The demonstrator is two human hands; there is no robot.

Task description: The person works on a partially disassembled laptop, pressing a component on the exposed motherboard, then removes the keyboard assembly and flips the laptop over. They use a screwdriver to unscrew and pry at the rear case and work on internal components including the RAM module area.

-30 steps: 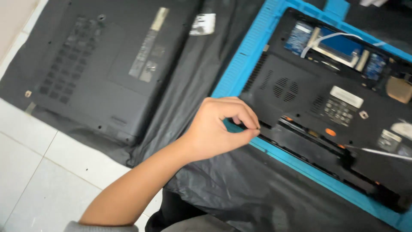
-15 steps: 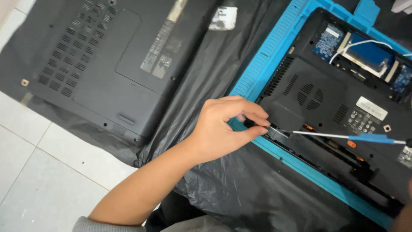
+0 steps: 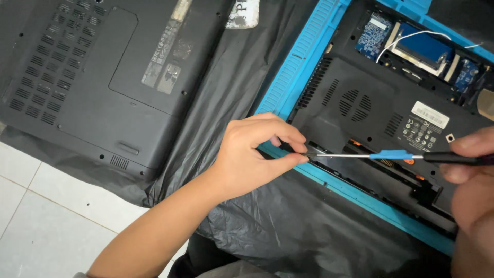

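My left hand [image 3: 253, 153] pinches the metal tip of a slim screwdriver [image 3: 391, 155] at the near corner of an opened black laptop [image 3: 375, 110]. The laptop lies bottom up on a blue work mat [image 3: 301, 62]. My right hand [image 3: 471, 175], at the right edge of the view, grips the screwdriver's black handle. The shaft carries a blue collar and lies across the laptop's empty battery bay. Blue circuit boards and a white wire show in an uncovered compartment [image 3: 417, 46] at the far side.
A second black laptop [image 3: 98, 72] lies bottom up at the left on black plastic sheeting [image 3: 309, 231]. A white label [image 3: 242, 13] sits at the top. White floor tiles [image 3: 46, 226] show at the lower left.
The screwdriver came in from the right, held by my right hand. My left hand stayed at the laptop's near corner and took the screwdriver's tip between its fingers.
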